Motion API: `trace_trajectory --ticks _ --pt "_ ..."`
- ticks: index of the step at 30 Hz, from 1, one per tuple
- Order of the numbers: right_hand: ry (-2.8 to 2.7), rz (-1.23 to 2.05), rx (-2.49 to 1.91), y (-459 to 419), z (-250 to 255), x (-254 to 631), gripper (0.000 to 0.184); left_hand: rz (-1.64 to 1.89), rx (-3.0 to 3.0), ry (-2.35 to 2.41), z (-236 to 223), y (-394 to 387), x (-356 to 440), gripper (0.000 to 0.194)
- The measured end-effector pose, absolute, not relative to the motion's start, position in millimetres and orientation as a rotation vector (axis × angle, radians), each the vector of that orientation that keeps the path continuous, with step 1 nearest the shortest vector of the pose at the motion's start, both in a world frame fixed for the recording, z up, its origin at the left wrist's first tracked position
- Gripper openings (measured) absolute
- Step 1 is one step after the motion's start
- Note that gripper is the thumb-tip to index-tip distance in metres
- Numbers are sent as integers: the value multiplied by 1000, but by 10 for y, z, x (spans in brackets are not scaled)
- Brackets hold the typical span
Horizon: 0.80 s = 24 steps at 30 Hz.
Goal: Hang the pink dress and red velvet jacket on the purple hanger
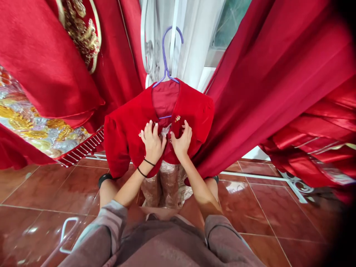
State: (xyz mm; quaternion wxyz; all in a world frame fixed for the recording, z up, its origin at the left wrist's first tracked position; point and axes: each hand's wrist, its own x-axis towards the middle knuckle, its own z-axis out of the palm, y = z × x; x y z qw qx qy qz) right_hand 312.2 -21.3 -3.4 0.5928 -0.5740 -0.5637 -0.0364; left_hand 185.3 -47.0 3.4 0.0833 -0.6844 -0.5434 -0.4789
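Observation:
A small red velvet jacket (pixel 125 129) hangs on a purple hanger (pixel 166 55) in front of me. My left hand (pixel 151 142) lies on the jacket's front, left of the opening, fingers curled onto the cloth. My right hand (pixel 182 140) grips the right edge of the opening just below a small gold brooch (pixel 177 118). Both hands pinch the fabric near a silvery clasp area between them. Two black bands circle my left wrist. A shiny pale skirt (pixel 167 185) hangs below the jacket.
Red satin gowns (pixel 264 92) hang on both sides. At the left hangs a gold and silver embroidered panel (pixel 33 126). White curtains (pixel 191 44) and a window are behind. The floor is reddish-brown tile (pixel 278 222). A white hanger (pixel 65 233) lies at lower left.

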Motion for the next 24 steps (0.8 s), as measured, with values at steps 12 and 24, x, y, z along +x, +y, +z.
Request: trace_trajectory --ticks 12,24 --pt "-1268 321 -1260 -1224 -97 3059 32 -1125 -1869 -1886 408 -305 1594 72" --pt "-1578 386 -1426 -1435 20 3219 88 -990 -1845 -1876 665 -199 1214 53"
